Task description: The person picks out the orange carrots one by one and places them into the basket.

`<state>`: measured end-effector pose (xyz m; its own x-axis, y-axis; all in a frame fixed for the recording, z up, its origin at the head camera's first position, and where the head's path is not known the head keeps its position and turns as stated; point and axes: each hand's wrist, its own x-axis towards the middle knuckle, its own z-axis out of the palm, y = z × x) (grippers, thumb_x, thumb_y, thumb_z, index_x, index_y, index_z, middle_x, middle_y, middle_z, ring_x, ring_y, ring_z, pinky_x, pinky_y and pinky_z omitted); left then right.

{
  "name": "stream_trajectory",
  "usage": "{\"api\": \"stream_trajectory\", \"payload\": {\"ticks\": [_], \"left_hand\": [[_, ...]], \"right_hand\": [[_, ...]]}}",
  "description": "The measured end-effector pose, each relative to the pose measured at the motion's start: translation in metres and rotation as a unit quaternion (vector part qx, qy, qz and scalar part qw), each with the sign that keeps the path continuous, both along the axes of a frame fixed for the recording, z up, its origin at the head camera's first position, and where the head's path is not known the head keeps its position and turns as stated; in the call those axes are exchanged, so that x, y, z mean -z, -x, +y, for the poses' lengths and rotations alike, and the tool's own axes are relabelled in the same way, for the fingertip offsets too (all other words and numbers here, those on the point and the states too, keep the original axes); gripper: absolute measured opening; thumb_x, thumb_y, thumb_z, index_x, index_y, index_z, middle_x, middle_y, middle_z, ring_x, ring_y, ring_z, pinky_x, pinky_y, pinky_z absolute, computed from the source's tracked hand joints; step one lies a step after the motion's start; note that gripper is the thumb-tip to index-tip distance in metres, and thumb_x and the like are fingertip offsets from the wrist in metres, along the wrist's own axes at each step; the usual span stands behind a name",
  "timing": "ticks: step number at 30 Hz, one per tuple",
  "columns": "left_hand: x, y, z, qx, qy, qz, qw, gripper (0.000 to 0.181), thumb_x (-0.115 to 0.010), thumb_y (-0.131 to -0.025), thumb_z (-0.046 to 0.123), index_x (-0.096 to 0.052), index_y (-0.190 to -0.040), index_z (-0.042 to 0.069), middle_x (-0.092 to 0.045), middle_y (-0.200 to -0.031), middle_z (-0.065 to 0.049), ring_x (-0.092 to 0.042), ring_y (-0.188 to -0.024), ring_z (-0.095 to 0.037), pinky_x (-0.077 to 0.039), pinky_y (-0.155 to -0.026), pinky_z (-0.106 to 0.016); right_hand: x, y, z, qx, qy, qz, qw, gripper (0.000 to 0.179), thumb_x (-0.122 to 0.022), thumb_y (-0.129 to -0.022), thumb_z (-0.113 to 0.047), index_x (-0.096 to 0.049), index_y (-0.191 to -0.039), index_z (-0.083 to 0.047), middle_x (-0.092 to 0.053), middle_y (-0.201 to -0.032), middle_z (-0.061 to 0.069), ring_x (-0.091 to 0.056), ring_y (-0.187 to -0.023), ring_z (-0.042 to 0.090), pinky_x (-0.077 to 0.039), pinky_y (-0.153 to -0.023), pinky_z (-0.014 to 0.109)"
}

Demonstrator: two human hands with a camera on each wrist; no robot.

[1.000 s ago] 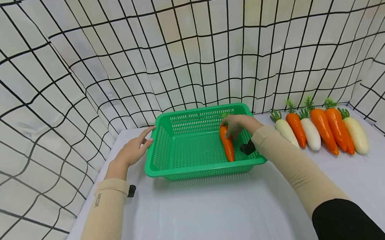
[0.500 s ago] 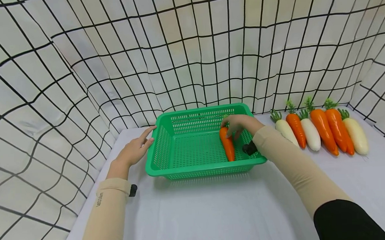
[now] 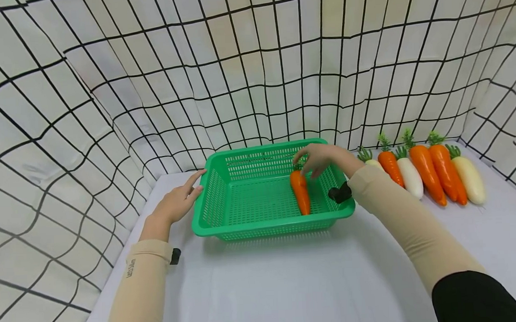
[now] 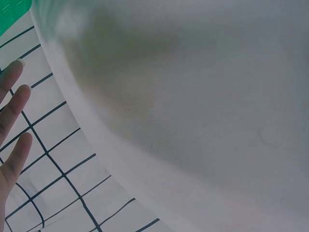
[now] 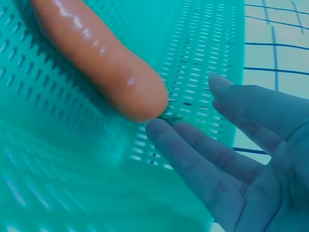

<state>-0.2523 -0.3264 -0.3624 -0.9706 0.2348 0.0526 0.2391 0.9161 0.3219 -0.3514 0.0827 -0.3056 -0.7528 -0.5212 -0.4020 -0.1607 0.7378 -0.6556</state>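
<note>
An orange carrot (image 3: 300,193) with a green top lies lengthwise in the right part of a green plastic basket (image 3: 269,225). My right hand (image 3: 320,158) hovers over the carrot's top end, thumb and fingers spread apart. In the right wrist view the fingertips (image 5: 159,129) lie right by the thick end of the carrot (image 5: 101,63), with nothing gripped. My left hand (image 3: 177,200) touches the basket's left rim with extended fingers. Only its fingers (image 4: 17,104) show in the left wrist view, straight and apart.
Right of the basket lies a row of carrots (image 3: 427,173) and white radishes (image 3: 411,176), leafy ends toward the back. A black net (image 3: 261,86) over white cloth walls in the back and sides. White cloth (image 3: 267,280) covers the table.
My right hand has let go of the carrot and risen slightly, its fingers spreading. The carrot stays lying in the basket. My left hand keeps its place at the rim.
</note>
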Motion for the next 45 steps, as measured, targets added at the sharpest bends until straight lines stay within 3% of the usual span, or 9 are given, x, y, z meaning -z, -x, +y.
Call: {"api": "stream_trajectory", "payload": {"ticks": [3, 10, 18, 22, 34, 39, 45], "left_hand": [[0.0, 0.0, -0.002, -0.001, 0.001, 0.002, 1.0, 0.061, -0.027, -0.112, 0.05, -0.019, -0.164, 0.021, -0.056, -0.139, -0.032, -0.063, -0.11, -0.053, -0.051, -0.086, -0.065], [0.002, 0.0, -0.004, -0.002, 0.004, 0.004, 1.0, 0.061, -0.027, -0.112, 0.05, -0.02, -0.164, 0.02, -0.058, -0.137, -0.031, -0.065, -0.107, -0.051, -0.052, -0.083, -0.063], [0.003, -0.001, -0.006, -0.001, 0.005, 0.003, 1.0, 0.062, -0.025, -0.111, 0.052, -0.016, -0.165, 0.023, -0.056, -0.138, -0.034, -0.062, -0.111, -0.054, -0.049, -0.088, -0.067], [0.004, 0.0, -0.005, 0.0, 0.004, 0.005, 1.0, 0.062, -0.025, -0.111, 0.052, -0.017, -0.165, 0.022, -0.056, -0.139, -0.032, -0.063, -0.11, -0.053, -0.051, -0.086, -0.066], [0.004, 0.001, -0.003, 0.002, 0.006, 0.01, 0.9999, 0.062, -0.025, -0.111, 0.052, -0.018, -0.165, 0.022, -0.059, -0.136, -0.031, -0.064, -0.107, -0.051, -0.052, -0.082, -0.063], [0.003, 0.002, -0.003, 0.002, 0.009, 0.007, 0.9999, 0.062, -0.025, -0.111, 0.053, -0.017, -0.165, 0.023, -0.056, -0.138, -0.033, -0.063, -0.11, -0.054, -0.051, -0.086, -0.066], [0.002, 0.001, -0.002, 0.0, 0.009, 0.009, 0.9999, 0.061, -0.026, -0.111, 0.052, -0.019, -0.164, 0.023, -0.062, -0.131, -0.031, -0.067, -0.096, -0.045, -0.054, -0.074, -0.058]], "right_hand": [[-0.008, -0.002, 0.006, -0.006, 0.032, 0.009, 0.9994, 0.052, -0.062, -0.103, -0.005, -0.046, -0.152, -0.002, -0.051, -0.145, 0.029, -0.068, -0.108, 0.039, -0.056, -0.093, 0.045], [-0.019, -0.008, 0.026, -0.002, 0.104, 0.052, 0.9933, 0.048, -0.062, -0.104, -0.011, -0.049, -0.149, -0.001, -0.059, -0.137, 0.028, -0.072, -0.093, 0.026, -0.059, -0.087, 0.044], [-0.027, -0.018, 0.057, 0.004, 0.144, 0.136, 0.9802, 0.042, -0.062, -0.105, -0.016, -0.056, -0.145, -0.002, -0.066, -0.127, 0.022, -0.071, -0.101, 0.033, -0.059, -0.085, 0.044], [-0.025, -0.028, 0.074, 0.036, 0.156, 0.166, 0.9731, 0.041, -0.062, -0.105, -0.019, -0.058, -0.143, -0.005, -0.066, -0.126, 0.021, -0.07, -0.101, 0.033, -0.058, -0.084, 0.038], [-0.009, -0.049, 0.137, 0.118, 0.11, 0.28, 0.9462, 0.039, -0.062, -0.105, -0.025, -0.062, -0.139, -0.006, -0.069, -0.114, 0.019, -0.065, -0.084, 0.021, -0.052, -0.072, 0.03], [0.001, -0.05, 0.16, 0.149, 0.086, 0.287, 0.9422, 0.041, -0.062, -0.105, -0.024, -0.059, -0.14, -0.004, -0.067, -0.116, 0.021, -0.065, -0.09, 0.028, -0.051, -0.075, 0.03], [0.016, -0.049, 0.18, 0.172, 0.068, 0.274, 0.9439, 0.044, -0.059, -0.106, -0.023, -0.054, -0.142, 0.002, -0.06, -0.127, 0.03, -0.06, -0.105, 0.043, -0.052, -0.079, 0.04]]}}
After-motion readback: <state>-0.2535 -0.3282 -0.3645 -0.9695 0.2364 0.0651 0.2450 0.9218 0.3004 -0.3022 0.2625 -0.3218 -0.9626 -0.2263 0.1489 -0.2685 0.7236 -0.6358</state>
